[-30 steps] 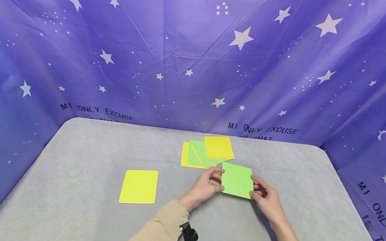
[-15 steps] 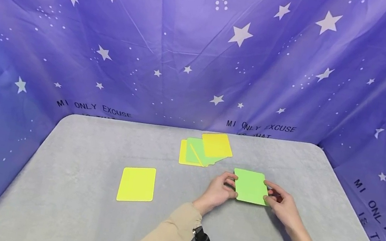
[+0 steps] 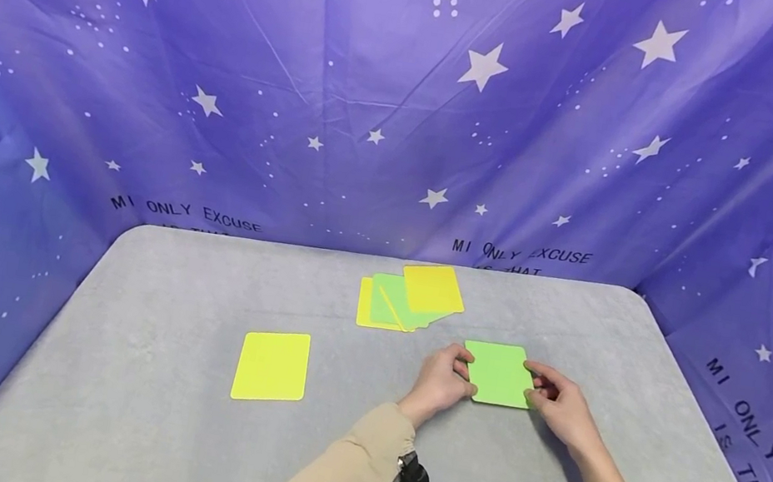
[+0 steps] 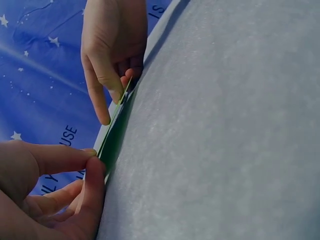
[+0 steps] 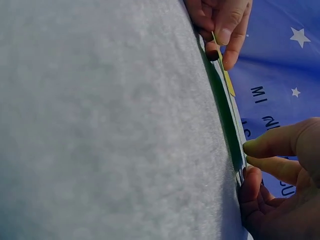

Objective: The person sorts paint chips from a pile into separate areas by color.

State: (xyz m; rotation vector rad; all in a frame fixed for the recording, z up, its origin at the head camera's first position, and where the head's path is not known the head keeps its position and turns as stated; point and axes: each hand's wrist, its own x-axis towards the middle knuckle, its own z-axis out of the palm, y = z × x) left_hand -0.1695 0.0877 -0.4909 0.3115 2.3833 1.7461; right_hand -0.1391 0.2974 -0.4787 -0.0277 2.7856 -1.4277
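Note:
A thin green square card (image 3: 498, 374) is held between both hands just above the table. My left hand (image 3: 438, 382) pinches its left edge between thumb and fingers. At the opposite edge my right hand (image 3: 561, 408) pinches it the same way. Both wrist views show the green card (image 4: 113, 131) nearly edge-on, with a dark green shadow beneath it. A yellow square card (image 3: 271, 367) lies flat to the left of my hands. Further back are overlapping cards: a yellow card (image 3: 434, 289) on top, a green card (image 3: 389, 292) under it, and another yellow card (image 3: 364, 305) at the left.
The grey cloth-covered table (image 3: 136, 336) has rounded back corners. A purple curtain (image 3: 384, 64) with white stars and printed lettering hangs behind it and along both sides. Black straps with small devices sit on both wrists.
Both hands have carried the green card to the right and slightly toward me, away from the overlapping cards. During the last half second it has barely moved. The other cards stay put.

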